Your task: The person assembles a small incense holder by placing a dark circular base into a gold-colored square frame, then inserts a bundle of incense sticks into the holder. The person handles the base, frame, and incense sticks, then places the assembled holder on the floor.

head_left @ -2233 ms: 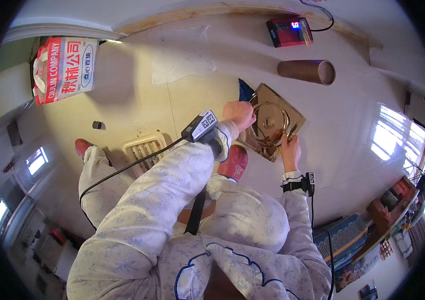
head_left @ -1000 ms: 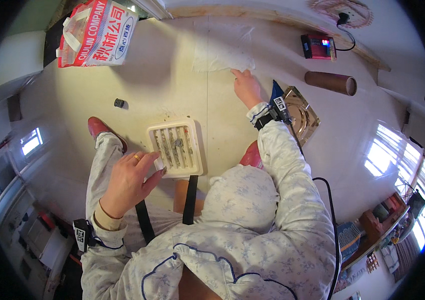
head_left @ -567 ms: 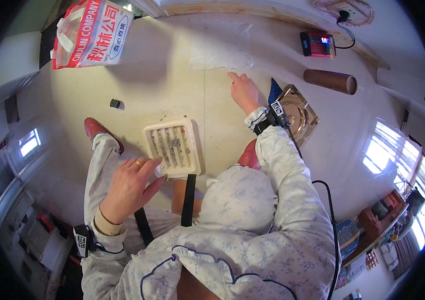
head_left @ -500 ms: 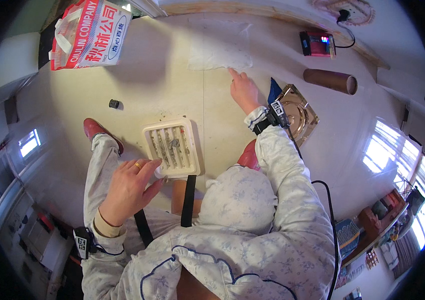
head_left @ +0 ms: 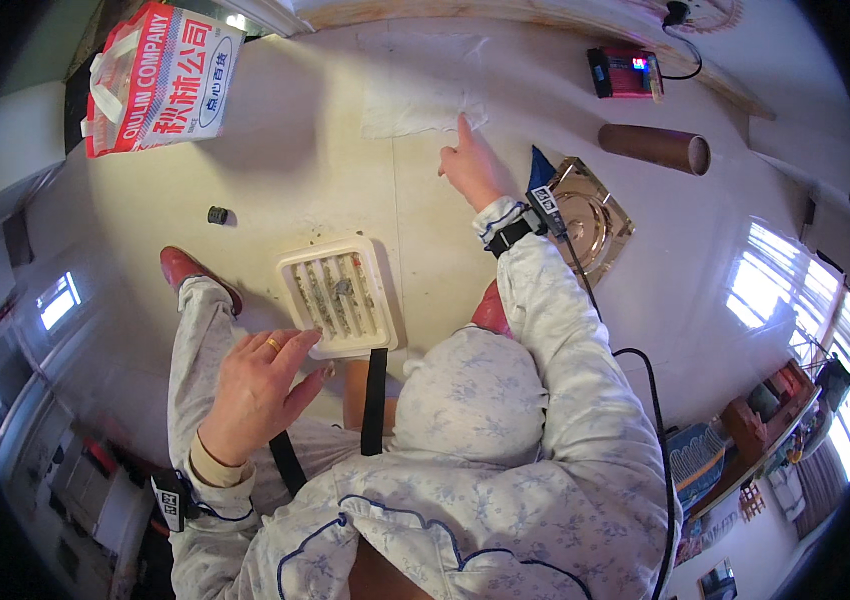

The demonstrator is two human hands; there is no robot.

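My right hand (head_left: pixel 472 170) reaches forward over the floor with its index finger stretched out. That fingertip meets the near edge of a thin white sheet (head_left: pixel 420 85), perhaps tissue or film; whether it presses on it I cannot tell. Thumb and index are apart, and nothing shows in the hand. My left hand (head_left: pixel 255 390) hovers beside the near left corner of a cream slatted plastic tray (head_left: pixel 385 290). Its thumb and fingers are spread, with nothing visible between them. Dark crumbs and a grey clump (head_left: pixel 342 287) lie among the tray's slats.
A shiny gold square plate (head_left: pixel 617 213) and a blue pointed piece (head_left: pixel 541 168) lie right of my right hand. Beyond are a brown tube (head_left: pixel 645 147) and a red device (head_left: pixel 628 75) with a cord. A small black cylinder (head_left: pixel 217 215) and a shopping bag (head_left: pixel 170 85) are at left.
My right hand has shifted slightly forward and left, its index finger now more stretched along the sheet's edge. The left hand stays by the tray. The whole view has shifted a little.
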